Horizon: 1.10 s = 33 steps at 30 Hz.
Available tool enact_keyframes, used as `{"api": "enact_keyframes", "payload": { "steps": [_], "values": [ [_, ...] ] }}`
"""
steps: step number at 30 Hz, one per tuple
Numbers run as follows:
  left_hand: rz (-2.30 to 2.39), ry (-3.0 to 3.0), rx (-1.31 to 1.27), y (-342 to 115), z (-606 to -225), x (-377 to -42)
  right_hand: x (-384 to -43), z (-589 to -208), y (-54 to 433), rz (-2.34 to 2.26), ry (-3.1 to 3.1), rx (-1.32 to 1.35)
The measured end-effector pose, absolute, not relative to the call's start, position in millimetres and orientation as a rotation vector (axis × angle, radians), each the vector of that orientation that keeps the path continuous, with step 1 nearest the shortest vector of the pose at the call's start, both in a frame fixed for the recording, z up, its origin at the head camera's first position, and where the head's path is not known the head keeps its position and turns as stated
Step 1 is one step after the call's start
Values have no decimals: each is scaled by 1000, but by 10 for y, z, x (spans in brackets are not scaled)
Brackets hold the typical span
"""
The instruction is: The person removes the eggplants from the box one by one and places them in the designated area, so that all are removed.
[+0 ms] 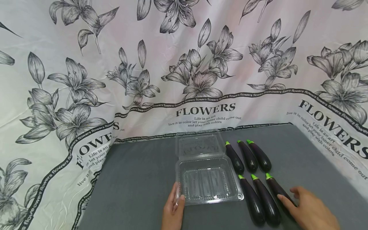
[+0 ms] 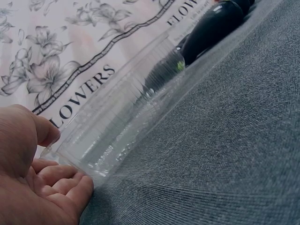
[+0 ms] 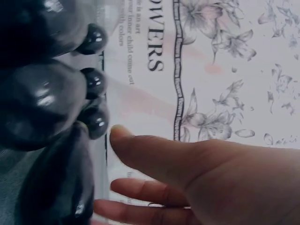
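A clear plastic clamshell box (image 1: 210, 202) lies with its lid (image 1: 199, 145) folded back toward the cloth wall. My left hand (image 1: 172, 207) pinches the box's near left rim, thumb on top and fingers below; the left wrist view shows the curled fingers (image 2: 65, 183) against that corner. Right of the box are two rows of dark eggplants with bright green stem ends. Over the lower end of the nearest-row right eggplant (image 1: 277, 188) is my right hand (image 1: 311, 209). Its thumb (image 3: 145, 147) and fingers are spread apart beside the eggplants, gripping nothing.
The back row holds three eggplants, the middle one (image 1: 248, 156) among them. Two more, including the front left eggplant (image 1: 252, 201), lie left of my right hand. A grey cloth (image 1: 138, 188) covers the table. Flower-printed fabric (image 1: 201, 111) hangs behind and along both sides.
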<state>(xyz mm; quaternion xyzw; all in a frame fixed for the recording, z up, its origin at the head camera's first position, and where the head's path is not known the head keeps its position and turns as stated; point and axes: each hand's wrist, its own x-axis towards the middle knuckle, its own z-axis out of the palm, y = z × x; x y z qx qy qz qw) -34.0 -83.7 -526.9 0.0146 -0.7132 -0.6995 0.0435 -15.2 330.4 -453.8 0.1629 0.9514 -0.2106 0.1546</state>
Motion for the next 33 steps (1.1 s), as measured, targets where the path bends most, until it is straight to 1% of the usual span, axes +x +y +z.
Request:
{"api": "enact_keyframes", "payload": {
  "steps": [6, 13, 16, 19, 22, 26, 29, 31, 33],
  "values": [
    [-2155, -2155, 20, -853, -5243, -330, -173, -4399, 3141, -694, 2947, 310],
    [-2147, -2142, 41, -868, -5237, -341, -240, -4248, 2899, -781, 3003, 232],
    [-2030, -2164, 49, -888, -5203, -343, -255, -4186, 2774, -820, 3084, 165],
    [-1824, -2230, 93, -954, -5106, -313, -239, -4124, 2661, -904, 3205, 33],
    [-1568, -2313, 90, -1078, -4887, -280, -216, -4023, 2561, -1022, 3302, -137],
    [-1313, -2336, -44, -1207, -4443, -272, -172, -3787, 2420, -1156, 3390, -342],
    [-1208, -2343, -175, -1196, -4081, -253, -149, -3568, 2270, -1213, 3429, -510],
    [-1124, -2356, -280, -1137, -3856, -240, -175, -3444, 2151, -1296, 3435, -741],
    [-1033, -2321, -420, -1052, -3680, -252, -233, -3347, 2012, -1388, 3422, -1030]
  ]
}}
